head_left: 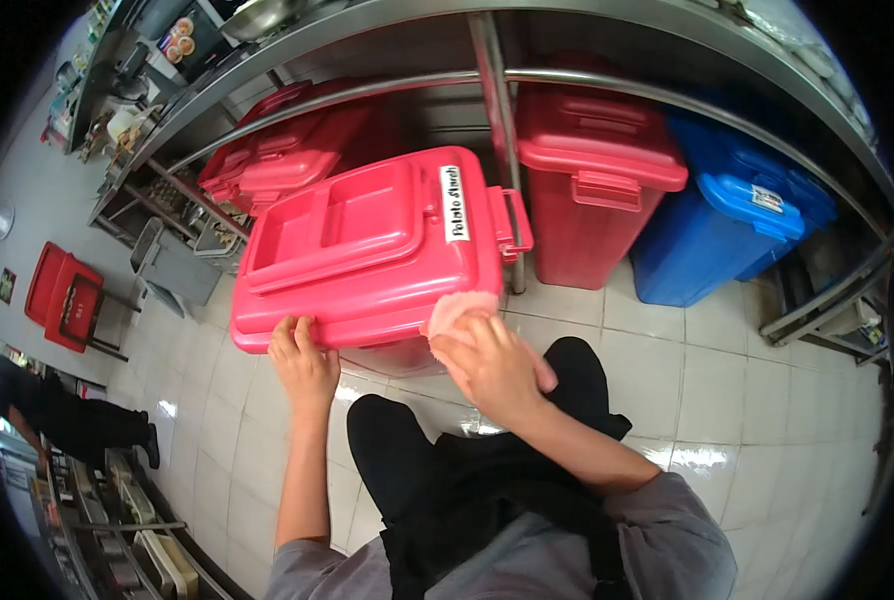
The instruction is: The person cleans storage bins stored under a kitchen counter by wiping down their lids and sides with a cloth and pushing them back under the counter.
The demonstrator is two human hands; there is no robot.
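In front of me stands a red bin with a closed lid (347, 235) and a white label (454, 204) reading "Potato Starch". My left hand (305, 370) grips the near edge of that lid, its fingers bent over the rim toward the left corner. A pink cloth (464, 304) is bunched in my right hand (492, 368), whose fingers are closed around it. The cloth touches the lid's near right corner, and part of it hangs below the palm. A handle (512, 222) juts from the bin's right side.
Under a steel counter (407, 35) stand another red bin (592, 180), more red bins (297, 165) and blue bins (717, 230). A metal post (495, 110) rises behind the labelled bin. Grey crates (172, 262) sit left. A person in dark clothes (77, 415) stands beside racks at far left.
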